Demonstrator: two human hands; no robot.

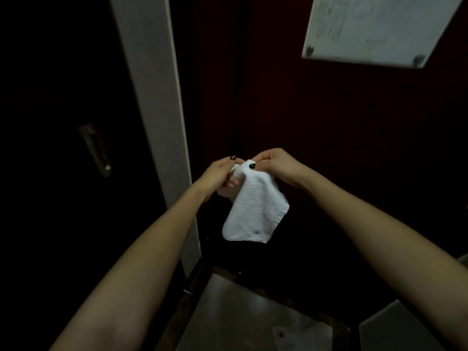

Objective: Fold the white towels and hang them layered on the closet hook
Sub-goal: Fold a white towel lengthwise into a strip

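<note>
Folding seems underway: left grip (pixel 220 173) and right grip (pixel 272 162) pinch the small white terry towel (pixel 255 211) at its top. Next needs the hook, unseen here.

Dim indoor hallway, dark door (pixel 329 117), posted notice (pixel 374 29)

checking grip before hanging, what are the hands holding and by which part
Both the left hand and right hand pinch the white towel at its bunched top.

Our count: five things in all.
We see one white towel (pixel 255 209), one left hand (pixel 219 174), one right hand (pixel 276 163), one notice plate (pixel 374 29) and one metal door handle (pixel 97 150).
</note>
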